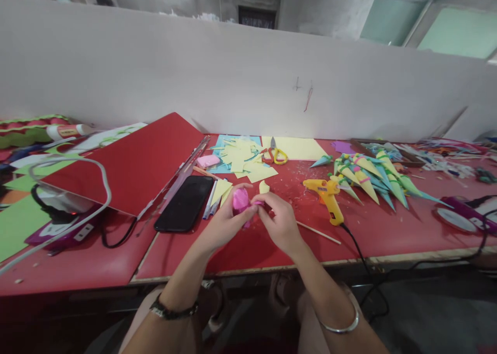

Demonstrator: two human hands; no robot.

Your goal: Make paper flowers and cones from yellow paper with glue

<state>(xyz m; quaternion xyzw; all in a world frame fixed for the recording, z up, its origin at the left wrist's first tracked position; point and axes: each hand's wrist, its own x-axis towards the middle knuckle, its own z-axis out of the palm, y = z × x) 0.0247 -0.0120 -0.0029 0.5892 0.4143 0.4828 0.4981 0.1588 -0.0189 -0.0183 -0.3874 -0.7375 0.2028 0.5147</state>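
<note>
My left hand [224, 221] is closed around a bright pink lump [240, 201] that looks like soft modelling clay. Fingertips of my right hand [280, 222] pinch a small pink piece [257, 203] right beside the lump, the two hands meeting over the table's front part. Just beyond the fingers is a curled pale yellow paper piece [264, 187]. Yellow paper triangles [220, 191] and pens [210, 201] lie left of my left hand. A thin wooden stick [319, 233] lies to the right of my right hand.
A yellow glue gun [328, 196] with a black cord lies on the red table [248, 255]. Several paper cones [367, 175] are heaped at right. Scissors [275, 153] rest by yellow paper scraps [243, 155]. A black phone [184, 204], red board [132, 162] and power strip [64, 230] occupy the left.
</note>
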